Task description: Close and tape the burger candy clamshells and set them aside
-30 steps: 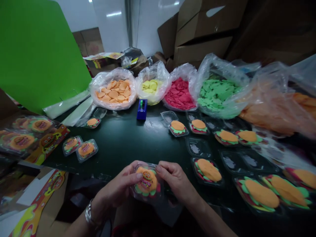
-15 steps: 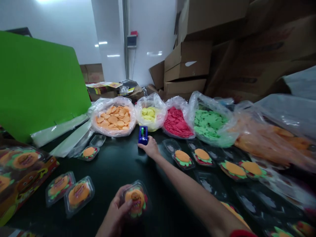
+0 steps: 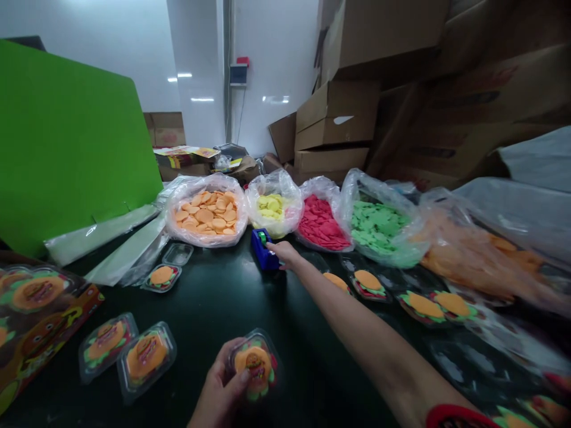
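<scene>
- Dark counter (image 3: 209, 312) spreads beneath the blue tape dispenser (image 3: 262, 252); brown cardboard boxes (image 3: 336, 128) are piled behind and to the right of the dispenser.
- Just beyond the dispenser sits a bag of yellow pieces (image 3: 271, 206), with a bag of orange pieces (image 3: 205, 215) to the dispenser's left and bags of red pieces (image 3: 319, 220) and green pieces (image 3: 379, 227) to its right.
- Well nearer the wearer than the dispenser, the left hand (image 3: 225, 385) pinches a clear package (image 3: 256, 362), thumb over its printed burger face.
- At the dispenser's right side, the right hand (image 3: 285, 254) has its fingers bent close; whether they grip the body or pinch tape, I cannot tell.
- A second ago both hands were on that package; since then the right one has gone to the dispenser, which has turned from straight to angled.
- That leaves the package to the left hand alone, with the right seemingly occupied by the dispenser.
- Left of the dispenser and nearer the wearer lie two packages (image 3: 147, 358) with similar printed faces.
</scene>
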The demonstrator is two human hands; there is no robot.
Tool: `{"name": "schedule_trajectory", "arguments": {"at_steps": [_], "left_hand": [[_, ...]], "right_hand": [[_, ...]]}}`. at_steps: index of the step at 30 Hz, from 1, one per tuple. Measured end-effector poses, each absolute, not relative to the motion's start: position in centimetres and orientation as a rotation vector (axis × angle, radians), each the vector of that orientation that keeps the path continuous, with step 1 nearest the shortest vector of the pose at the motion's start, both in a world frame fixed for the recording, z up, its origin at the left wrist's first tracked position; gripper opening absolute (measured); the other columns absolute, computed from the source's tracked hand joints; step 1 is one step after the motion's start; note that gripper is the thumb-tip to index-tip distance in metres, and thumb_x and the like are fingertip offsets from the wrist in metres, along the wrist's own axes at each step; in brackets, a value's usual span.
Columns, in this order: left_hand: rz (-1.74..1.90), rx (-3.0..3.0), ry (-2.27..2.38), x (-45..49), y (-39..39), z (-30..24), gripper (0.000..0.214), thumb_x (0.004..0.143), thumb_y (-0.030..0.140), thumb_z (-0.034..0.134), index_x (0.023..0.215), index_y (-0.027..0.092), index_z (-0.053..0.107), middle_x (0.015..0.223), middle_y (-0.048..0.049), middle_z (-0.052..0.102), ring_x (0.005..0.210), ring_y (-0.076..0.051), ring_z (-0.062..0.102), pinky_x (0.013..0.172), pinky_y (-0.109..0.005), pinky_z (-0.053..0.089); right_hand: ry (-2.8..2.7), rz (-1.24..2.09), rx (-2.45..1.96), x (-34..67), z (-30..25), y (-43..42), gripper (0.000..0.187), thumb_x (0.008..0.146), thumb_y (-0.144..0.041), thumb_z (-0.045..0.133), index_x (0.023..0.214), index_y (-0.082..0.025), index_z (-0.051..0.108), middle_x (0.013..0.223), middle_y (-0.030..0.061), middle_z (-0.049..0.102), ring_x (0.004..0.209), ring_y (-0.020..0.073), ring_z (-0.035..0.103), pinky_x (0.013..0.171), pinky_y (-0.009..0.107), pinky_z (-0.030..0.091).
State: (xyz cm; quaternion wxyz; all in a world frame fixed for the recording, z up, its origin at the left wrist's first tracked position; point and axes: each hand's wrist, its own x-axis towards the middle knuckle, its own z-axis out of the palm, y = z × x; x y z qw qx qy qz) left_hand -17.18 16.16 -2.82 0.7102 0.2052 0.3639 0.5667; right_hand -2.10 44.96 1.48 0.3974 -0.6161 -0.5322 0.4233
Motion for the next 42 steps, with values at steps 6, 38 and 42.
{"name": "schedule_trajectory", "arguments": {"at_steps": [6, 38, 42], "left_hand": [[1.273, 0.368, 0.802, -17.1, 16.3, -2.1, 0.063, 0.057, 0.036, 0.084, 0.110, 0.019, 0.055, 0.097, -0.0110, 0.069, 0.089, -0.028, 0.066, 0.085, -0.042, 0.049], [1.299, 0.459, 0.923, -17.4, 15.5, 1.0, 0.042, 0.074, 0.031, 0.072, 0.109, 0.015, 0.056, 0.098, -0.0096, 0.069, 0.080, -0.021, 0.067, 0.065, -0.029, 0.056], [1.297, 0.526, 0.863, -16.8, 14.3, 1.8, 0.044, 0.069, 0.025, 0.076, 0.108, 0.014, 0.057, 0.096, -0.0090, 0.069, 0.082, -0.020, 0.067, 0.073, -0.031, 0.055]], "right_hand": [[-1.234, 1.126, -1.587, -2.3, 1.8, 43.4, 0.030, 0.091, -0.032, 0.055, 0.115, -0.015, 0.056, 0.112, 0.0076, 0.060, 0.093, 0.0192, 0.062, 0.078, 0.039, 0.054], [-1.060, 1.350, -1.470, -3.1, 1.7, 36.8, 0.021, 0.091, -0.030, 0.055, 0.102, -0.013, 0.059, 0.094, 0.0042, 0.063, 0.076, 0.0136, 0.062, 0.067, 0.030, 0.054], [-1.095, 1.486, -1.195, -0.7, 3.4, 28.5, 0.017, 0.086, -0.031, 0.059, 0.078, -0.015, 0.057, 0.066, -0.0019, 0.059, 0.062, 0.0102, 0.059, 0.066, 0.026, 0.050]]}}
